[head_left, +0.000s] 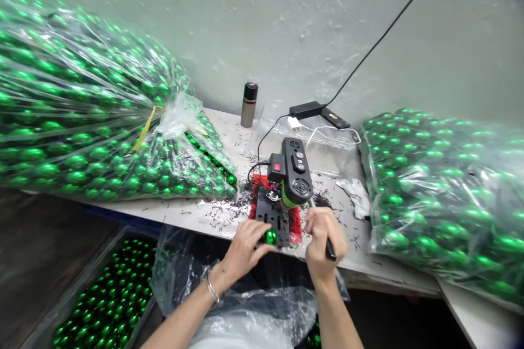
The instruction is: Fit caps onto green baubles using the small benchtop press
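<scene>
My left hand (245, 248), with a bracelet on its wrist, has its thumb and fingertips closed around a shiny green ball (270, 236). That ball sits at the front edge of the black slotted base of a small bench drill press (297, 172). The drill's body is black and bright green, with a red switch (277, 167) on its left side. My right hand (325, 237) is wrapped around the drill's lever (331, 252), whose black end pokes out below the fist. Under the drill head, the bit is hard to make out.
A big clear bag of green balls (82, 120) lies left, another bag (442, 202) right. Dark shavings litter the white table (184, 218). Behind stand a bottle (248, 104) and a power adapter (306, 110). A crate of green balls (110, 289) sits below left.
</scene>
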The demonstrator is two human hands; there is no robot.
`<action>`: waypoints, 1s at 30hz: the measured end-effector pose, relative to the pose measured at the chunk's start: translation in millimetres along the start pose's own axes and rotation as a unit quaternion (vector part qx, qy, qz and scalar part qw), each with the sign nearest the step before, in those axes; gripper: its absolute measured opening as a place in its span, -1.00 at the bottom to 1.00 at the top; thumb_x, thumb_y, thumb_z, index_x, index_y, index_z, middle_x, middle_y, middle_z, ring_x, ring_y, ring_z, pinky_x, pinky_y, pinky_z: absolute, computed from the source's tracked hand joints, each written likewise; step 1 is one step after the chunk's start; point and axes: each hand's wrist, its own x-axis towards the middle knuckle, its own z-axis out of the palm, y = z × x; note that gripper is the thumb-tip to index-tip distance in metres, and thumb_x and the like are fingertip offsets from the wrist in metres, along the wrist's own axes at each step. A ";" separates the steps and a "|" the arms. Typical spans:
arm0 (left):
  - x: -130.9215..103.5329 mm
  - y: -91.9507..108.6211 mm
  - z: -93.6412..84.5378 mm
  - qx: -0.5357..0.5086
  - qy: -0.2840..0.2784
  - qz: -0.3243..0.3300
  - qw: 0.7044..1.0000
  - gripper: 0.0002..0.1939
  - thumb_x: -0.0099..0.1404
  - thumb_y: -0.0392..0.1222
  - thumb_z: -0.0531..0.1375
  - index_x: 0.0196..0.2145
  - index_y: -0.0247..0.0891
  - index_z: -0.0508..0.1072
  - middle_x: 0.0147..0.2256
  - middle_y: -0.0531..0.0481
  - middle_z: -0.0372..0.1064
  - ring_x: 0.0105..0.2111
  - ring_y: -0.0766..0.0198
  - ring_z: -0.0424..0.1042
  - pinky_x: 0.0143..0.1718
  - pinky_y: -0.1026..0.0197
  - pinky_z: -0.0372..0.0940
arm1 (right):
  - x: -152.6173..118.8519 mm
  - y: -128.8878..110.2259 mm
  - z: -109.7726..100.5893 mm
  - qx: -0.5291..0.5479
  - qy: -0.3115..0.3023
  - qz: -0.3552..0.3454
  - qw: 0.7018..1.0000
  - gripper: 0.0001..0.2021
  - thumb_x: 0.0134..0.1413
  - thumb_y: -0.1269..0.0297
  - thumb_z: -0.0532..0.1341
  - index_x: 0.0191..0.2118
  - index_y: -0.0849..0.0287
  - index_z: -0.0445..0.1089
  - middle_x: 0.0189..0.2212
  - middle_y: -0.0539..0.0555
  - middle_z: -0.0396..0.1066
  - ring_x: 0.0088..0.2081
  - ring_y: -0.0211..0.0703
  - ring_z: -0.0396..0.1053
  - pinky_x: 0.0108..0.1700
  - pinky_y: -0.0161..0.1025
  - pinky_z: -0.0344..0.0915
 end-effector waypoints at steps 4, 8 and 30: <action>-10.6 2.0 -13.6 0.065 0.004 0.021 0.998 -0.45 0.30 0.12 0.25 0.13 -0.22 0.35 -0.08 -0.21 0.47 -0.06 -0.01 0.42 -0.03 -0.09 0.34 | -10.8 7.2 4.1 -0.004 0.005 -0.005 1.000 -0.69 0.25 0.50 0.01 -0.53 0.14 0.17 -0.55 -0.04 0.23 -0.42 -0.27 0.27 -0.37 -0.26 0.15; 38.9 -29.0 -40.2 0.170 0.086 -0.047 0.981 -0.71 0.46 -0.11 0.08 0.03 -0.26 0.43 -0.07 -0.24 0.45 -0.05 -0.01 0.40 -0.04 -0.06 0.30 | -14.9 9.8 6.2 -0.009 0.012 -0.011 1.000 -0.69 0.25 0.48 0.02 -0.54 0.14 0.17 -0.55 -0.04 0.23 -0.44 -0.26 0.27 -0.39 -0.26 0.15; 98.4 -63.1 -98.9 -0.313 0.058 -0.358 0.878 -0.57 0.32 -0.03 0.24 0.06 -0.29 0.40 -0.07 -0.20 0.50 -0.20 0.17 0.55 -0.19 0.17 0.43 | -18.0 13.1 7.5 -0.019 0.008 -0.041 0.999 -0.71 0.23 0.53 0.00 -0.51 0.13 0.18 -0.52 -0.03 0.25 -0.42 -0.26 0.29 -0.40 -0.27 0.19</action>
